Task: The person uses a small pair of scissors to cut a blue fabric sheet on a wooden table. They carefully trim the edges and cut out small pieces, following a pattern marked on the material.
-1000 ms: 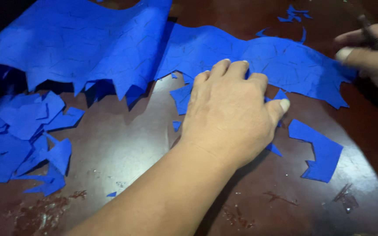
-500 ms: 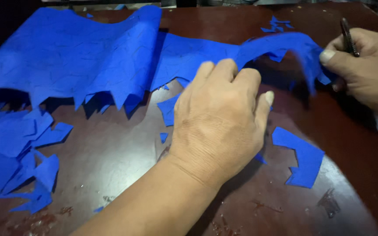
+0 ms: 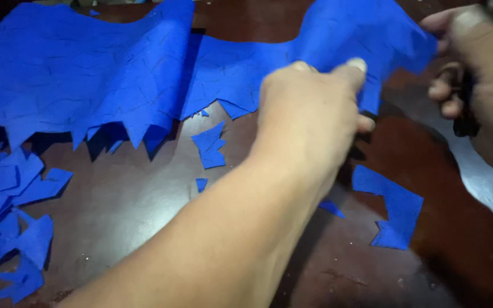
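Observation:
A large crinkled blue paper sheet [image 3: 87, 74] with a jagged cut front edge lies across the far side of the dark wooden table [image 3: 121, 199]. My left hand [image 3: 309, 114] reaches in from the lower left and pinches the sheet's right end, which is raised off the table. My right hand [image 3: 486, 63] is blurred at the upper right, just beside that raised end. It grips a dark tool [image 3: 466, 114] that looks like scissors; its working end is hidden.
Cut blue scraps lie about: a pile [image 3: 7, 211] at the left edge, a small piece [image 3: 209, 145] in the middle, a larger notched piece [image 3: 395, 208] at the right. A pale grey sheet [image 3: 486, 182] lies at the right edge.
My left hand has risen from lying flat on the sheet and now pinches its right end, which has lifted. My right hand has moved up and closer with the tool.

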